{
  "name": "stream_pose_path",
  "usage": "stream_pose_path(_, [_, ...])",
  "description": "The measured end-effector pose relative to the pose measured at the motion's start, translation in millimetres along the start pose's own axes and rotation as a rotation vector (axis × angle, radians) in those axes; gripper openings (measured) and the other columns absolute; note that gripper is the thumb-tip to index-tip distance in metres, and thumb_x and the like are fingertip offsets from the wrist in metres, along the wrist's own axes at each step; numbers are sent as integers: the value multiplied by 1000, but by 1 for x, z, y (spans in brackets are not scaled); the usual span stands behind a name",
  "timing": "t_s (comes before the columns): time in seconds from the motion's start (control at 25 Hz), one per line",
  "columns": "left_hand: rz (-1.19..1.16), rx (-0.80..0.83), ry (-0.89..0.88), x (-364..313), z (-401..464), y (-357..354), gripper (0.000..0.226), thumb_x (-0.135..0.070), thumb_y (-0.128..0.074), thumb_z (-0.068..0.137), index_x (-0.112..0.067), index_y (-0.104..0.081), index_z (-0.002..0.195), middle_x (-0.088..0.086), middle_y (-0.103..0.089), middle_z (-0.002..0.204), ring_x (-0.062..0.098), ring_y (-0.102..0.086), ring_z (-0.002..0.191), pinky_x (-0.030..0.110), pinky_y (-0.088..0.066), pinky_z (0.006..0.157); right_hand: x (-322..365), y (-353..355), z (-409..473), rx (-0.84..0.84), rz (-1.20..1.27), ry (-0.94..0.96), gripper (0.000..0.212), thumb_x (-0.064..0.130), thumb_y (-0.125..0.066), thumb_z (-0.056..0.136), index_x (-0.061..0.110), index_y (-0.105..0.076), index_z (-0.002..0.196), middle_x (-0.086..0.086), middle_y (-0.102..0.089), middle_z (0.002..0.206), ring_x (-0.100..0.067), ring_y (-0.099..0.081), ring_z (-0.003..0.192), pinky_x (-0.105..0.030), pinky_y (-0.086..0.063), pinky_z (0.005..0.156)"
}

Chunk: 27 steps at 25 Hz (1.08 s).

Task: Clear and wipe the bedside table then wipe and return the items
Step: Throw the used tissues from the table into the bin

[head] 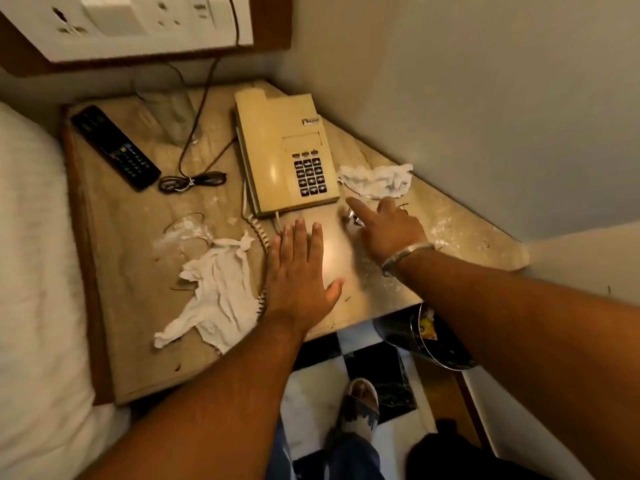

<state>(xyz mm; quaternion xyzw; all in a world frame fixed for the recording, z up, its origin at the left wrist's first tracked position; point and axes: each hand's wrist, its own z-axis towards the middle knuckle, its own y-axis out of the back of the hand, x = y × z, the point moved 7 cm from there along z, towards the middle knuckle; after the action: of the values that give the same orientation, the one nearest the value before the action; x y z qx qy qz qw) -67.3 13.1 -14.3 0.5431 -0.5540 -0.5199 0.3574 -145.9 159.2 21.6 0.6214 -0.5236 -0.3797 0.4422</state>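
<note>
The marble-topped bedside table (pixel 478 233) is littered with crumbs and scraps. On it stand a beige telephone (pixel 277 147), a black remote (pixel 114 147) at the back left, and a clear glass (pixel 173 112) behind a coiled black cable (pixel 192 181). One crumpled white tissue (pixel 218 292) lies at the front left, another (pixel 377 180) to the right of the telephone. My left hand (pixel 298 271) lies flat and open on the tabletop in front of the telephone. My right hand (pixel 388 223) has its index finger stretched out over a small silvery scrap (pixel 350 216); whether it grips the scrap is hidden.
A white mattress (pixel 31 271) borders the table on the left, and walls close in at the back and right. A black waste bin (pixel 433 337) with rubbish stands on the checkered floor below the table's front right edge. A socket panel (pixel 138 22) hangs above.
</note>
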Motion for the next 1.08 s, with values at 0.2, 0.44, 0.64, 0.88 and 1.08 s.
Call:
stream_pose_path(0.2, [76,-95,-93,-15,23,-19,95,-68,-34,89,-9,-7,158,20,-8,166,36,-8,153,48,2,123,-14,-19,20,42,79,4,30,34,-47,92,19,-56,117,-19,-52,110,-40,-57,91,-40,-50,73])
stream_pose_path(0.44, [68,-103,-308,-55,31,-38,85,-63,-33,94,-20,-1,159,17,2,167,34,-2,153,52,4,122,-122,-57,-117,-150,453,-338,25,25,-63,85,17,-63,108,-12,-59,103,-26,-59,88,-32,-46,78])
stream_pose_path(0.64, [46,-140,-299,-53,34,-40,84,-63,-31,94,-19,-2,159,18,0,166,34,-6,153,56,-3,122,-185,-138,-197,-185,449,-740,21,23,-59,86,14,-58,104,-13,-58,106,-31,-57,95,-36,-44,78])
stream_pose_path(0.88, [19,-124,-302,-53,34,-45,84,-63,-31,93,-19,-3,159,16,-5,166,34,-10,153,58,-3,121,-197,-198,-196,14,462,-938,34,29,-56,90,17,-47,120,-16,-55,118,-38,-56,105,-44,-47,84])
stream_pose_path(1.08, [44,-50,-287,-54,34,-40,86,-64,-32,92,-17,-5,159,17,-5,167,33,-9,153,56,-2,122,-172,-78,-167,-517,631,-683,26,33,-53,91,19,-49,113,0,-57,103,-20,-58,94,-32,-48,78])
